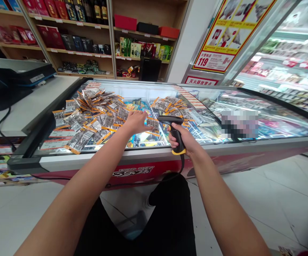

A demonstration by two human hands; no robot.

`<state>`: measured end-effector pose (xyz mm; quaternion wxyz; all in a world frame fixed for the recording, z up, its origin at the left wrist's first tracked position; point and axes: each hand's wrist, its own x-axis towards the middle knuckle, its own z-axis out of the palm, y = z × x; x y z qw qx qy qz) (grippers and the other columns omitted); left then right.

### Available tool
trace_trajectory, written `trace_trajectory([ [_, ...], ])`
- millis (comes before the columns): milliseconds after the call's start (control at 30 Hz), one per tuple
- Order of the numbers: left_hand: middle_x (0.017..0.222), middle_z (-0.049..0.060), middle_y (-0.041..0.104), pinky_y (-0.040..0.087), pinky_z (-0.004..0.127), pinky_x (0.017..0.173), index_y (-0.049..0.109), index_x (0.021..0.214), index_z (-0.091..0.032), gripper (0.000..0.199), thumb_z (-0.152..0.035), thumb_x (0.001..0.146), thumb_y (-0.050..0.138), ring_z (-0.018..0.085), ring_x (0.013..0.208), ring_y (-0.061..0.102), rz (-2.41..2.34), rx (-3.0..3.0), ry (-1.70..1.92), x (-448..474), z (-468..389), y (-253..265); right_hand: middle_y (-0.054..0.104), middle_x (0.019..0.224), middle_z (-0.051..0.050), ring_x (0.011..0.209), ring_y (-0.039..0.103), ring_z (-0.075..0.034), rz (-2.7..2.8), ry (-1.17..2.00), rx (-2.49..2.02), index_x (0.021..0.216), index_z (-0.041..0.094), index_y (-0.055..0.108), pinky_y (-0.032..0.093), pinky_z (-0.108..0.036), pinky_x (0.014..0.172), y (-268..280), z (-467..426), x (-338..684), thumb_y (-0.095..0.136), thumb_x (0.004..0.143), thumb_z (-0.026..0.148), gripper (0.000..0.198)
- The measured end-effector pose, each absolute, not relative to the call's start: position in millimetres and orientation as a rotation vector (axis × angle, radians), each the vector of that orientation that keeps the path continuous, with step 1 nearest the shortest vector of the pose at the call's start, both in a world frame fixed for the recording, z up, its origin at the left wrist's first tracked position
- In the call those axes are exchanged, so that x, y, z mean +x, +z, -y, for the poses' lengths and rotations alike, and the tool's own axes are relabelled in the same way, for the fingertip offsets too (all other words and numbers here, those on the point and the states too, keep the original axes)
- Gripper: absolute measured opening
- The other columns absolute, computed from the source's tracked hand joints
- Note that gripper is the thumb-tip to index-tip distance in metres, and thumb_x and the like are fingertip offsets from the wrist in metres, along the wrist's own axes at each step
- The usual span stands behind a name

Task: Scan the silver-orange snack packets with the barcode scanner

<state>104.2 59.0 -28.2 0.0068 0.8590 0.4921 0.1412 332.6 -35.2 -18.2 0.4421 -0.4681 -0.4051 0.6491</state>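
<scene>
Over the freezer [63, 163], the right hand [183, 138] wraps its fingers round the grip of a black scanner [178, 139], whose head sits between those fingers and a packet [154, 124]. The left hand [136, 122] is right at that packet, thumb apart; I can't tell whether it's gripped. A big heap [97, 106] spreads left of the left fingers, a smaller heap [169, 104] just beyond the scanner. The cable [183, 165] drops below the right fingers; shelves [148, 12] stand well beyond both hands.

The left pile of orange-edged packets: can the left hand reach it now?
Probably yes: the left hand is close to the left pile of packets on the glass freezer top, and nothing visible stands between them.
</scene>
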Motion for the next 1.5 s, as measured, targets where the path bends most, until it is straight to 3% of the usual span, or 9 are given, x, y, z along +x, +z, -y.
trace_trajectory([
  [200,0.147,0.026,0.053,0.038,0.056,0.113,0.064,0.127,-0.011,0.070,-0.068,0.087,0.068,0.045,0.139,0.047,-1.829,2.627,0.412,80.2,-61.3,-19.0,0.047,0.053,0.007,0.039,0.037,-0.008,0.927,1.475,-0.985,0.093,0.022,0.060,0.034,-0.020,0.038,-24.8,30.4,354.5,0.080,0.081,0.055,0.040],
  [333,0.155,0.024,0.047,0.036,0.057,0.115,0.056,0.142,-0.013,0.066,-0.044,0.086,0.072,0.045,0.144,0.043,-1.796,2.668,0.508,78.7,-58.3,-12.5,0.043,0.051,0.008,0.039,0.034,-0.007,0.830,1.415,-0.853,0.089,0.024,0.058,0.036,-0.018,0.038,-27.8,26.1,386.9,0.080,0.079,0.050,0.036],
  [467,0.162,0.015,0.049,0.032,0.055,0.121,0.058,0.143,-0.021,0.053,-0.023,0.091,0.059,0.037,0.148,0.044,-1.187,2.973,0.546,114.8,-36.9,-17.3,0.039,0.051,0.010,0.037,0.029,-0.006,0.746,1.436,-0.719,0.088,0.024,0.057,0.037,-0.017,0.037,-29.2,23.5,400.5,0.079,0.080,0.046,0.032],
  [600,0.168,0.016,0.043,0.038,0.055,0.117,0.048,0.155,-0.020,0.058,-0.035,0.099,0.052,0.037,0.146,0.048,-0.703,3.137,0.415,152.8,-13.6,-28.5,0.039,0.051,0.010,0.037,0.029,-0.006,0.758,1.477,-0.733,0.088,0.024,0.056,0.037,-0.018,0.037,-29.1,23.8,394.9,0.076,0.083,0.047,0.031],
  [833,0.150,0.023,0.057,0.045,0.052,0.107,0.059,0.144,-0.012,0.052,-0.043,0.106,0.040,0.040,0.136,0.053,-1.367,2.938,0.397,134.6,-28.9,-29.3,0.033,0.053,0.010,0.038,0.023,-0.008,0.824,1.418,-0.867,0.088,0.025,0.054,0.030,-0.023,0.036,-21.6,29.9,386.9,0.073,0.084,0.052,0.033],
  [967,0.143,0.023,0.061,0.042,0.051,0.111,0.063,0.139,-0.011,0.044,-0.029,0.101,0.048,0.041,0.137,0.051,-1.663,2.871,0.276,109.2,-46.7,-29.3,0.032,0.055,0.010,0.039,0.023,-0.008,0.856,1.419,-0.897,0.085,0.026,0.051,0.029,-0.024,0.038,-21.4,30.9,385.9,0.073,0.084,0.055,0.037],
  [1133,0.147,0.022,0.060,0.041,0.051,0.112,0.065,0.138,-0.013,0.045,-0.017,0.096,0.048,0.039,0.141,0.049,-1.779,2.789,0.252,90.0,-57.2,-26.0,0.034,0.054,0.010,0.040,0.022,-0.007,0.854,1.442,-0.857,0.087,0.024,0.054,0.028,-0.022,0.038,-24.7,31.0,386.8,0.076,0.081,0.051,0.035],
  [1333,0.145,0.020,0.062,0.041,0.052,0.113,0.064,0.141,-0.017,0.048,-0.019,0.095,0.053,0.039,0.141,0.050,-1.931,2.707,0.269,73.6,-65.2,-26.6,0.036,0.053,0.009,0.039,0.024,-0.007,0.865,1.446,-0.877,0.085,0.025,0.051,0.028,-0.022,0.039,-24.6,31.2,387.1,0.076,0.082,0.053,0.038],
  [1500,0.139,0.023,0.065,0.042,0.053,0.114,0.069,0.131,-0.011,0.040,-0.022,0.097,0.052,0.040,0.139,0.053,-1.901,2.739,0.381,84.4,-56.9,-18.7,0.036,0.053,0.009,0.040,0.026,-0.009,0.882,1.424,-0.919,0.086,0.026,0.051,0.025,-0.023,0.039,-22.4,31.3,384.2,0.074,0.082,0.056,0.038],
])
